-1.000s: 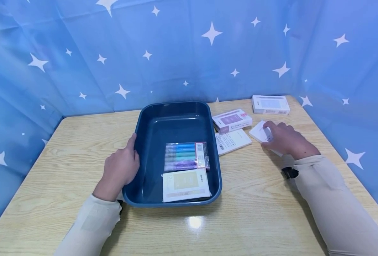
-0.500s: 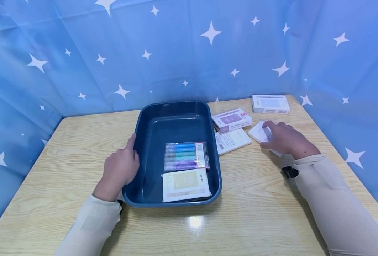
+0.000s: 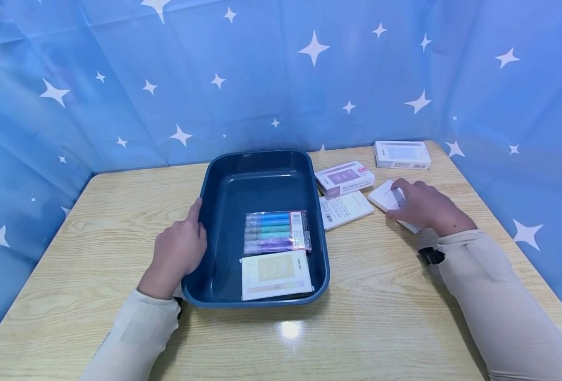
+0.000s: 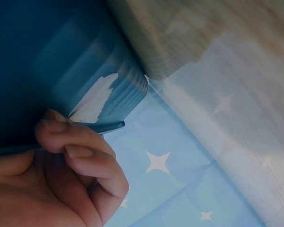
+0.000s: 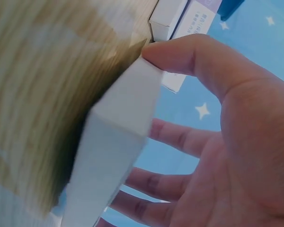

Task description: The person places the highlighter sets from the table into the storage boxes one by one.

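Observation:
My left hand grips the left rim of a dark blue plastic bin; its curled fingers show outside the bin wall in the left wrist view. Inside the bin lie a clear pack of coloured pens and a white box with a yellowish panel. Over on the right, my right hand holds a small white box between thumb and fingers, low over the wooden table. Part of this box is hidden behind the hand in the head view.
Right of the bin, a white box with a purple panel rests against a flat white box with a barcode. Another white box lies at the table's back right corner. A blue starred curtain stands behind the wooden table.

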`<state>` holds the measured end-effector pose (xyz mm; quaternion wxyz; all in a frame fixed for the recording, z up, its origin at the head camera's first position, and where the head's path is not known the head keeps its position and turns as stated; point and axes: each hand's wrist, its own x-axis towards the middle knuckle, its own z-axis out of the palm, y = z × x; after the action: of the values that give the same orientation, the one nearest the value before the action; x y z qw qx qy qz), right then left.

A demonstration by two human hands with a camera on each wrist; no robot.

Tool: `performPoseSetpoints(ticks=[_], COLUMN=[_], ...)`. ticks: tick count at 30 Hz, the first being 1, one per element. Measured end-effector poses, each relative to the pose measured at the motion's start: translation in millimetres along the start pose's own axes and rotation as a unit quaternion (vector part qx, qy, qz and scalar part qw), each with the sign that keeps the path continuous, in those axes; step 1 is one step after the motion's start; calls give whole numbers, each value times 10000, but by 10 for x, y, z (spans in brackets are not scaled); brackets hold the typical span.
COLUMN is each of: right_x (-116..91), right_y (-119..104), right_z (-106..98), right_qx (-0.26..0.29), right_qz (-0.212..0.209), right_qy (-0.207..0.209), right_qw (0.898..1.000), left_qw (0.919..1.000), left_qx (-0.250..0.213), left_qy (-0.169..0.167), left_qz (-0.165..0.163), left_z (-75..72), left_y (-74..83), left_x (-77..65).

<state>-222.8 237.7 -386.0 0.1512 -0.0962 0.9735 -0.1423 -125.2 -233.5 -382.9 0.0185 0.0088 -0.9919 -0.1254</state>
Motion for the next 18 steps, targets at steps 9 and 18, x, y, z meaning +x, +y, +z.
performPoseSetpoints(ticks=[9,18], right_x=[-20,-31], right_y=[-33,-101], right_z=[-15,-36], right_qx=[121,149], right_qz=[0,-135], right_qy=[100,391], right_qw=[9999,9990], left_qw=[10000,10000], left_qx=[9,-22], left_qy=[-13,-32], left_qz=[-2,-26], left_z=[2,4], left_y=[0,-1], left_x=[-4,-5])
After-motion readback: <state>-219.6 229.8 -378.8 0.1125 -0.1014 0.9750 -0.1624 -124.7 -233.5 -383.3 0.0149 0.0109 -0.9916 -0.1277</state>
